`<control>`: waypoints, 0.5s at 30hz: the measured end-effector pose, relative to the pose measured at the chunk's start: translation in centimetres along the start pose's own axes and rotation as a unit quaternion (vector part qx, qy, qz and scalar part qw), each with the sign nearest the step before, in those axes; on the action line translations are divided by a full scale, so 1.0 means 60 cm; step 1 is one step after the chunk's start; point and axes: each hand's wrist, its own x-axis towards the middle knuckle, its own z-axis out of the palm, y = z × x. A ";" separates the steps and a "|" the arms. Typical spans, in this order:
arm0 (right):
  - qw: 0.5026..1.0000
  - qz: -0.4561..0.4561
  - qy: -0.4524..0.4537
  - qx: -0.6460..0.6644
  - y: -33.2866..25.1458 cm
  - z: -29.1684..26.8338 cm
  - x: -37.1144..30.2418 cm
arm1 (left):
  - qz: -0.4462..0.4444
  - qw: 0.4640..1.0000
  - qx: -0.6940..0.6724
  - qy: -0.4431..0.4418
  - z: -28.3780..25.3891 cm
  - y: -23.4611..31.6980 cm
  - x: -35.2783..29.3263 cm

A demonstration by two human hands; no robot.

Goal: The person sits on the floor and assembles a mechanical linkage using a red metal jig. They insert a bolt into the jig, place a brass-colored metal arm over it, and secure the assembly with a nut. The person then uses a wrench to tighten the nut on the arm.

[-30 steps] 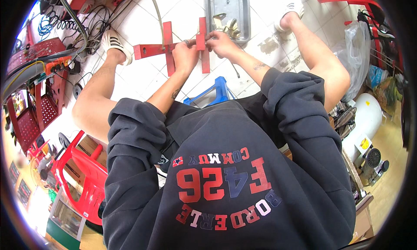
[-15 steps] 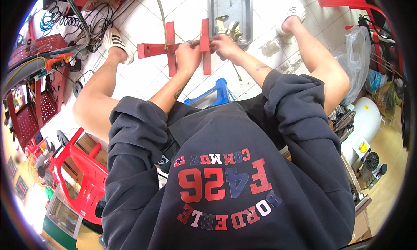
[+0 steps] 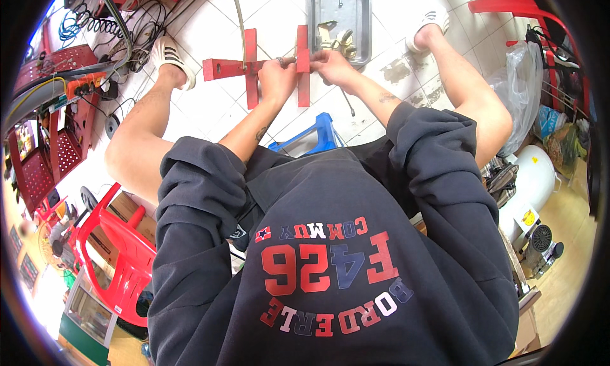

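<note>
Fingers point(image 3: 319, 57) curled: left hand point(image 3: 277, 81) between the red stand's point(image 3: 222, 69) posts point(image 3: 304, 93), right hand point(image 3: 333, 68) just outside; forearms point(image 3: 376, 99) angled inward. Can't tell exact grip.

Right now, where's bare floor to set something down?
Bare tiles lie between gray tray and right shoe, and below the red frame, between left leg and left forearm. Crowded: around left hand and right hand; upper left, among cables.
</note>
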 end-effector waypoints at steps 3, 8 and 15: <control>1.000 0.002 0.011 0.025 -0.003 -0.001 0.005 | -0.021 1.000 -0.007 -0.022 -0.007 0.009 0.002; 0.990 0.055 0.005 0.130 0.000 0.008 0.007 | -0.040 0.995 -0.064 -0.069 -0.008 -0.009 0.017; 0.998 0.037 0.000 0.051 -0.002 0.012 0.003 | -0.039 0.991 -0.093 -0.087 -0.005 -0.025 0.024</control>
